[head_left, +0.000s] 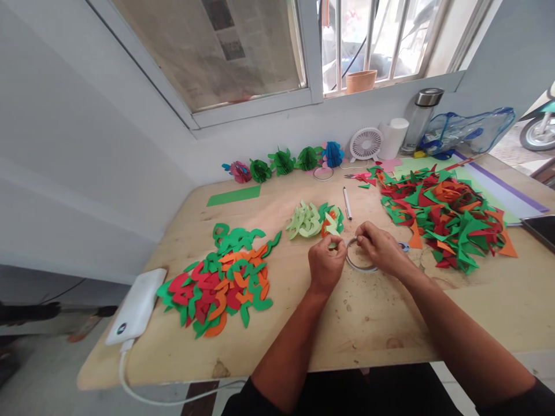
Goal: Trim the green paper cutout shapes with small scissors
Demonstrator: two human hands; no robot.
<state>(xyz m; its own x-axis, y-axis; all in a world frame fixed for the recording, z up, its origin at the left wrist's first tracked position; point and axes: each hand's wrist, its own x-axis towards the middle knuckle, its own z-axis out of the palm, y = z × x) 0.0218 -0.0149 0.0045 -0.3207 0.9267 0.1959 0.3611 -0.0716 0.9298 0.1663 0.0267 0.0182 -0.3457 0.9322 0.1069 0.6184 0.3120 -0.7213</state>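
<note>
Two bare hands meet over the wooden table [303, 341], well in from its near edge, and we see them nearly touching. Our left hand [327, 264] is curled, thumb and forefinger drawn together on a small pale green piece [333, 247], most of it hidden by the fingers. Our right hand [378, 245] has thumb and forefinger closed at the upper rim of a tape ring [361, 268]; we cannot tell whether they grip the rim itself or a strip from it. The ring looks thin and greyish white, round and hollow, with bare wood showing through its middle. Just beyond our left hand, toward the far edge, we have a clump of pale green paper shapes [304, 221], curved and overlapping, with darker green and orange ones beside it. Toward the table's near left corner spreads a loose heap of cut paper shapes [217, 283] in green, red and orange, smooth and hooked in outline. Toward the right edge lies a tangle of paper scraps [455, 214], sharper and more jagged. A white pen [347, 203] lies beyond our right hand.
</note>
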